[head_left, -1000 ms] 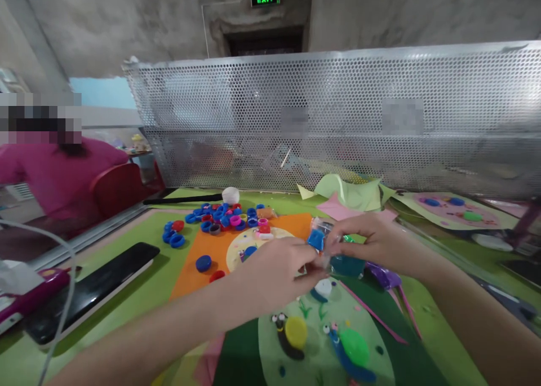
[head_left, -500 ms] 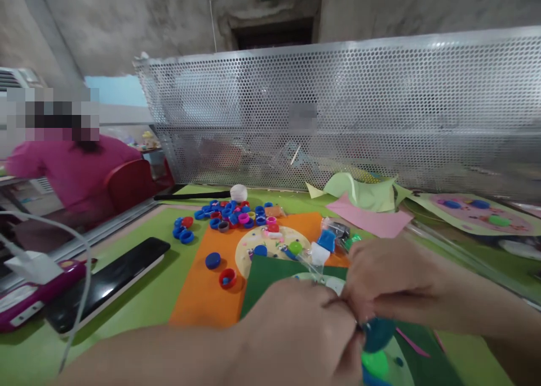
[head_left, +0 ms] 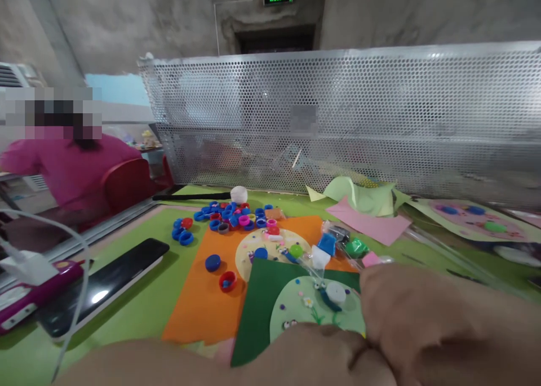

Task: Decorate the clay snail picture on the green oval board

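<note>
At the bottom edge my left hand [head_left: 329, 355] shows its back, fingers curled downward and mostly cut off by the frame. My right hand [head_left: 426, 318] is closed and meets it from the right. Whatever their fingers hold is hidden. Just beyond them lies a dark green sheet [head_left: 260, 301] bearing a pale green disc [head_left: 291, 301]. On the disc are a teal snail shape [head_left: 330, 301] with a white cap [head_left: 336, 291], a small white flower and googly eyes. My left hand covers the disc's near part.
An orange sheet [head_left: 190, 301] carries a cream decorated disc [head_left: 245, 245]. Loose bottle caps [head_left: 230, 211] pile behind it. Bags of coloured clay [head_left: 326, 244], paper scraps [head_left: 367, 220], a phone [head_left: 110, 282] and a power strip [head_left: 63, 273] lie around. A perforated metal screen [head_left: 338, 115] stands behind; a person in pink [head_left: 71, 160] sits left.
Both hands have moved nearer to me, the right one also rightward. More of the green sheet and the pale disc's snail shows. The blue-green round piece under my hands is out of sight.
</note>
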`<state>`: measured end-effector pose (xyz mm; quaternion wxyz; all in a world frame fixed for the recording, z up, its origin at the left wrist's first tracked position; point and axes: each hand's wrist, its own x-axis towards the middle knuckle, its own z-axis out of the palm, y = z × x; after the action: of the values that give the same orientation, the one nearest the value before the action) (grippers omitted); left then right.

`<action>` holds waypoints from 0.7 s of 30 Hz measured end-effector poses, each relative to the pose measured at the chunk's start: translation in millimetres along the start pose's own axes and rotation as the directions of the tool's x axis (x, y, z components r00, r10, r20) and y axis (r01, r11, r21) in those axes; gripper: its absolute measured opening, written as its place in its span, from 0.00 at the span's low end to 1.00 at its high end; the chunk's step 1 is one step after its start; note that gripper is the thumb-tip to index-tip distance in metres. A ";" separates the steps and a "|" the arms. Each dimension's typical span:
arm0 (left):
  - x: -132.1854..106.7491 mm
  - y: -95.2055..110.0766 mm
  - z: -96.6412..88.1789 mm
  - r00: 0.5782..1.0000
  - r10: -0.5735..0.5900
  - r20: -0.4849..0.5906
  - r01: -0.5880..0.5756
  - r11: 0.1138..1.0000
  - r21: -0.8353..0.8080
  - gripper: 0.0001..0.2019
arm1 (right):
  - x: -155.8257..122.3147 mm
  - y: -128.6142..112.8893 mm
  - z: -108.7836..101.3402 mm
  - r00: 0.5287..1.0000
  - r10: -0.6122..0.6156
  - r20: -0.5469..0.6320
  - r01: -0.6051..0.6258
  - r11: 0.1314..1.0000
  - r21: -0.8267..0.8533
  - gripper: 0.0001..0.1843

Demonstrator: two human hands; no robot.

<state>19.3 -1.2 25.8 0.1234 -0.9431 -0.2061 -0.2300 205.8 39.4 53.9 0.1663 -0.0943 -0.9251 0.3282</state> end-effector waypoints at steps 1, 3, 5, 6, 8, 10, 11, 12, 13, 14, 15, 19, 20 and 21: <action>-1.9 0.1 3.2 0.996 -0.030 -0.079 0.036 0.996 0.081 0.12 | 0.2 3.3 -6.7 1.000 0.025 -0.019 -0.024 0.998 0.050 0.12; -5.4 0.2 8.6 0.984 -0.064 -0.165 0.102 0.967 0.232 0.11 | -3.8 16.9 -22.0 0.973 0.224 -0.058 -0.224 0.975 0.006 0.18; -8.2 -1.0 13.6 0.990 -0.072 -0.119 0.108 0.936 0.334 0.09 | -14.4 38.8 -35.9 0.820 0.538 -0.196 -0.566 0.814 -0.133 0.24; -9.0 -2.9 16.3 0.994 -0.079 -0.071 0.100 0.924 0.369 0.08 | -21.4 51.1 -41.2 0.656 0.697 -0.291 -0.754 0.620 -0.216 0.24; -8.7 -11.1 22.0 0.991 -0.134 0.021 0.113 0.901 0.419 0.07 | -36.2 74.1 -47.6 0.480 0.798 -0.363 -0.875 0.409 -0.259 0.24; -5.4 -26.1 28.1 0.975 -0.214 0.055 0.167 0.878 0.448 0.08 | -47.6 90.3 -48.8 0.375 0.847 -0.378 -0.914 0.270 -0.303 0.24; -2.9 -35.7 31.3 0.964 -0.257 0.065 0.199 0.864 0.463 0.08 | -50.9 95.3 -47.9 0.356 0.855 -0.377 -0.916 0.241 -0.319 0.22; -0.3 -46.1 34.9 0.950 -0.302 0.083 0.229 0.850 0.474 0.09 | -52.5 98.5 -46.3 0.350 0.860 -0.371 -0.914 0.227 -0.337 0.21; 2.0 -56.6 38.8 0.933 -0.346 0.102 0.257 0.836 0.485 0.09 | -52.6 100.4 -44.2 0.350 0.867 -0.355 -0.909 0.223 -0.351 0.19; 3.6 -66.5 43.1 0.914 -0.383 0.131 0.276 0.826 0.491 0.08 | -51.4 101.3 -41.9 0.351 0.876 -0.332 -0.904 0.224 -0.363 0.17; 4.4 -75.2 47.7 0.893 -0.420 0.161 0.296 0.819 0.492 0.05 | -49.6 101.6 -39.5 0.349 0.886 -0.305 -0.900 0.226 -0.373 0.15; 1.2 -92.2 64.1 0.801 -0.539 0.260 0.390 0.799 0.457 0.08 | -41.2 100.1 -33.0 0.332 0.911 -0.245 -0.892 0.219 -0.396 0.13; 0.0 -92.1 66.4 0.787 -0.551 0.279 0.406 0.802 0.438 0.08 | -39.7 99.0 -32.7 0.335 0.907 -0.255 -0.892 0.218 -0.397 0.13; -0.8 -90.8 67.8 0.779 -0.555 0.292 0.419 0.807 0.416 0.08 | -38.5 97.6 -32.9 0.344 0.900 -0.267 -0.891 0.223 -0.395 0.14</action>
<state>4.2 101.0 -20.6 0.1691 -0.8479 -0.5021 -0.0191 260.1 122.3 6.1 -0.0897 -0.6415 -0.7515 0.1253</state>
